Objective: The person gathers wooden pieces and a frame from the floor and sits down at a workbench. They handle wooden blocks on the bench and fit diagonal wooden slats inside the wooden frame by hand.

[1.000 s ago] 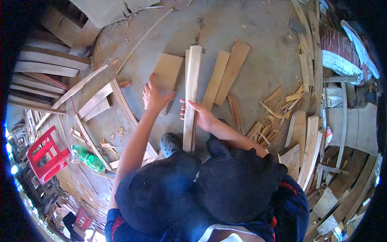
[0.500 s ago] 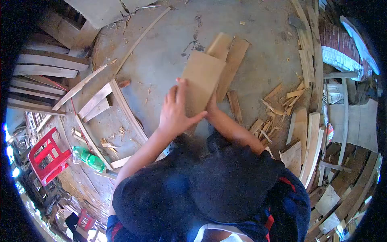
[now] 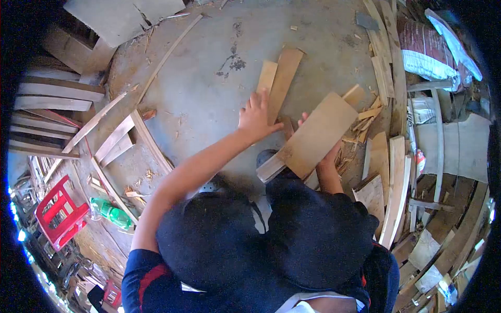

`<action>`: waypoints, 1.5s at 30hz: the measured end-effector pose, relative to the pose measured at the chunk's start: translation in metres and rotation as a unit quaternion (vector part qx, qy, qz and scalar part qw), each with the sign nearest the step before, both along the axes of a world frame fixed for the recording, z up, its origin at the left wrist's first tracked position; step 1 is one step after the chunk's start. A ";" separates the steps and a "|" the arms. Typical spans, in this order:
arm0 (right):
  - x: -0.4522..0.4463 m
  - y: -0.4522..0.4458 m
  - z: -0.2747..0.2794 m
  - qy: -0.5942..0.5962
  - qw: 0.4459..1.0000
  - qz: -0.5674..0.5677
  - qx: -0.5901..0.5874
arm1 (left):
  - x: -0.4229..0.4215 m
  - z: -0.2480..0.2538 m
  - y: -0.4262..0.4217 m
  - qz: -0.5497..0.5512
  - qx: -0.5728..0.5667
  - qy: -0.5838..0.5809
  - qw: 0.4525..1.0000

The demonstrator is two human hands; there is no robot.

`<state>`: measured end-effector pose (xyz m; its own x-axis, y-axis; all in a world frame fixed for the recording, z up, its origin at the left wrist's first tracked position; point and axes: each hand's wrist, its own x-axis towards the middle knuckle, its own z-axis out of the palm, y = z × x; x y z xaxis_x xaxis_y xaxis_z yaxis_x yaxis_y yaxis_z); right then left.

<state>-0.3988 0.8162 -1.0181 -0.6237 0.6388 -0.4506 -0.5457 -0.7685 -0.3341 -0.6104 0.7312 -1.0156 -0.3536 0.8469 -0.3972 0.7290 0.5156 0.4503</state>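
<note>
My right hand [image 3: 330,154] is closed around a stack of wood, with a wide flat board [image 3: 323,134] lying on top of a narrower wooden strip [image 3: 271,166]. My left hand [image 3: 255,119] reaches across the floor with its fingers spread, over the near end of a short light plank [image 3: 266,75]. Whether its fingertips touch that plank cannot be made out. Beside it lies a longer brown plank [image 3: 286,73], whose near end is close to my left thumb.
Wood splinters [image 3: 368,122] and upright boards [image 3: 399,182] are at the right. Curved wooden pieces [image 3: 148,141] lie at the left, near a green bottle [image 3: 112,213] and a red plastic stool [image 3: 61,213]. Stacked timber [image 3: 57,101] stands at the far left.
The wide board and the wood under it have moved right in my right hand. My left hand has let go of the wide board and moved to the planks on the floor.
</note>
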 end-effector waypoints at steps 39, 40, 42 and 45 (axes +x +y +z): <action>-0.148 -0.046 -0.051 0.047 0.978 0.181 -0.096 | -0.042 0.100 -0.077 0.045 0.176 0.045 0.982; -0.159 -0.053 -0.038 0.100 0.975 0.169 -0.108 | -0.044 0.102 -0.078 0.030 0.171 0.041 0.984; -0.164 -0.049 -0.036 -0.014 0.976 0.210 -0.053 | -0.050 0.104 -0.084 0.023 0.157 0.060 0.986; -0.177 -0.052 -0.018 0.124 0.974 0.189 -0.004 | -0.067 0.097 -0.095 0.092 0.285 -0.021 0.954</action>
